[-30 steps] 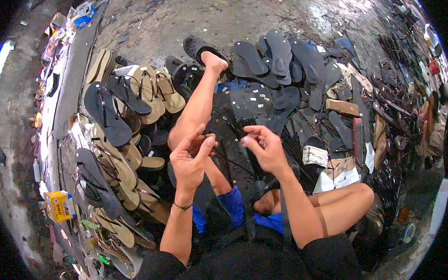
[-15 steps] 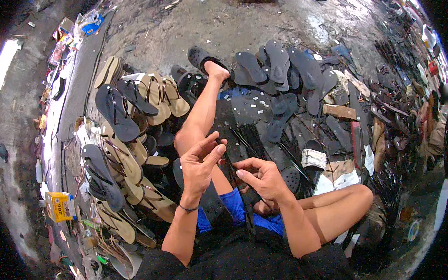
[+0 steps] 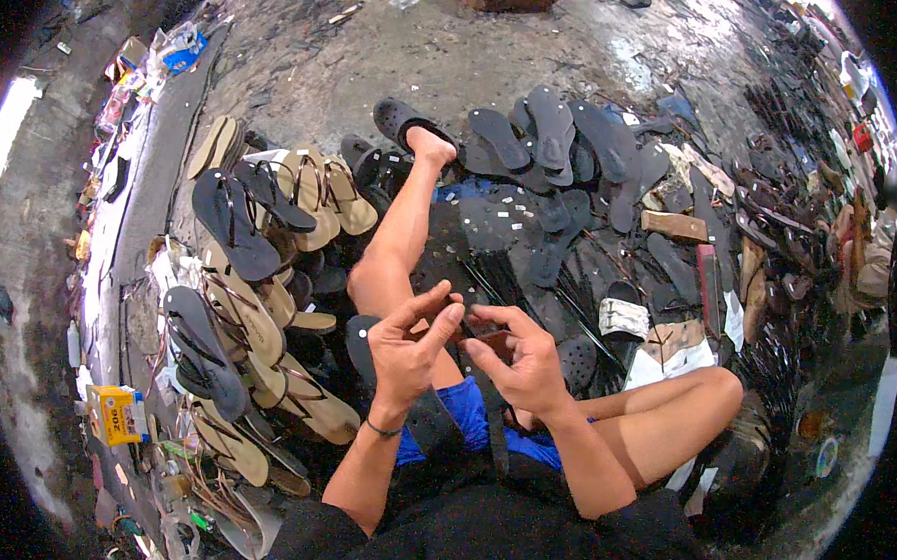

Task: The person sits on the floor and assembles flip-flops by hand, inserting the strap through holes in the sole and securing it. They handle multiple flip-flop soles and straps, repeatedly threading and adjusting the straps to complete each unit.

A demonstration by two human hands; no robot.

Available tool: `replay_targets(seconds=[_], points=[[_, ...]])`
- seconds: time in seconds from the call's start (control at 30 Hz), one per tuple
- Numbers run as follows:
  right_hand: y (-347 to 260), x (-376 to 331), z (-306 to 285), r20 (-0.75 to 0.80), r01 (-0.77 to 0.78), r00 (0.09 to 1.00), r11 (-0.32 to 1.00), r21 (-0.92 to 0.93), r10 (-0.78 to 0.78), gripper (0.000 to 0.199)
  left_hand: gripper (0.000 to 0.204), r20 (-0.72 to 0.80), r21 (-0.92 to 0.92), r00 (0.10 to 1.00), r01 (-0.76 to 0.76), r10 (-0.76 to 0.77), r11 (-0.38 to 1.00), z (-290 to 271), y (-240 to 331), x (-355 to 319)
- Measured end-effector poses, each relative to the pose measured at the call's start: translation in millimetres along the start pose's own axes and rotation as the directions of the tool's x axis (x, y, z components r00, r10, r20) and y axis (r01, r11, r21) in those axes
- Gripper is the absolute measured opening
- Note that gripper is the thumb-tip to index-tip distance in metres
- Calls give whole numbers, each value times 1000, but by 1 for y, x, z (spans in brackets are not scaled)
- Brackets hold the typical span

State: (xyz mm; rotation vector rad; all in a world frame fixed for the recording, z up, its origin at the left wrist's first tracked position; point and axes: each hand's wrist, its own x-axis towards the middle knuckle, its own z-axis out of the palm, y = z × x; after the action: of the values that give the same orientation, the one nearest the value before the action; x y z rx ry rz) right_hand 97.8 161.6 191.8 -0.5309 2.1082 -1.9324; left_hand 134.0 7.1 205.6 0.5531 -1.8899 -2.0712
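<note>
Two hands (image 3: 465,356) on one strap (image 3: 497,422)

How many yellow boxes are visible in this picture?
1. The yellow box lies on the ground at the far left, beside the pile of tan sandals. Others may be hidden under the clutter.

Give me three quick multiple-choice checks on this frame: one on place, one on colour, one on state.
1. Where does the yellow box lie?
A. far left, by the sandal piles
B. on the right knee
C. top, on the wet floor

2. What colour are the shorts?
A. red
B. blue
C. white

3. How do the left hand and right hand stand?
A. flat on the floor
B. far apart
C. close together, fingertips pinching a thin dark strap

Key: 1 A, it sits at the left rim. 2 B, blue shows between the thighs. 3 C, fingertips nearly meet.
</note>
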Motion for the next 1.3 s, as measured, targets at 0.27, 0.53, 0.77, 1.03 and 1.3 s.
replay_targets(seconds=[0.27,0.53,0.77,1.03,1.3], points=[[-4,-1,12,-29,9,1000,1000,27,-8,20,38,3,597,970,-198,245,778,-36,-11,-37],[-17,-9,17,97,-175,982,977,122,164,16,86,-281,546,959,196,-41,814,-64,-46,-62],[-30,-4,19,209,-99,969,981,-168,133,18,50,-102,116,984,157,-146,981,-46,-5,-72],[-42,-8,1,251,-8,962,925,-379,111,21,35,31,163,994,97,-104,982,-40,2,-76],[-29,-6,-6,299,99,954,902,-419,35,23,23,115,389,993,-80,37,918,-30,8,-71]])
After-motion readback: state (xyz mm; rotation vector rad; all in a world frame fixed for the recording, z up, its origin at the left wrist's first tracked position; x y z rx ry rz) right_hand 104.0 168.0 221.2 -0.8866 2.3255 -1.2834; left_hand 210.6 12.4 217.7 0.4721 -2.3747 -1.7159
